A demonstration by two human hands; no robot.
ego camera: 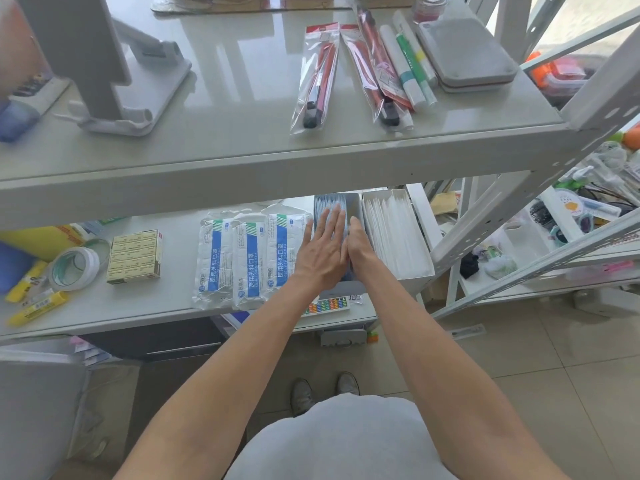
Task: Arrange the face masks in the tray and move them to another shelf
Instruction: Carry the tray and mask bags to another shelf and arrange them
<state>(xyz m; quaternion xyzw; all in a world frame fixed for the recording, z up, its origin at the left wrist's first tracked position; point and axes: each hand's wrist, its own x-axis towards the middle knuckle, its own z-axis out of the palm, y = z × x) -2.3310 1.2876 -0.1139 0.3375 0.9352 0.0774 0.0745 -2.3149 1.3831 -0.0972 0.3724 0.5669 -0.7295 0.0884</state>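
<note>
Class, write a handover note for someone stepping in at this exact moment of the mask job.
Left hand: flat on the blue masks in the tray.
Right hand: fingers dipped into the tray beside them; grip unclear.
Three mask packs lie on the lower shelf, left of the tray.
Done: some masks in. Left: pack the rest, move the tray to another shelf.

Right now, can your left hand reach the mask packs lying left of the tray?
Probably yes: the left hand lies right beside the nearest mask pack, with nothing between them.
</note>
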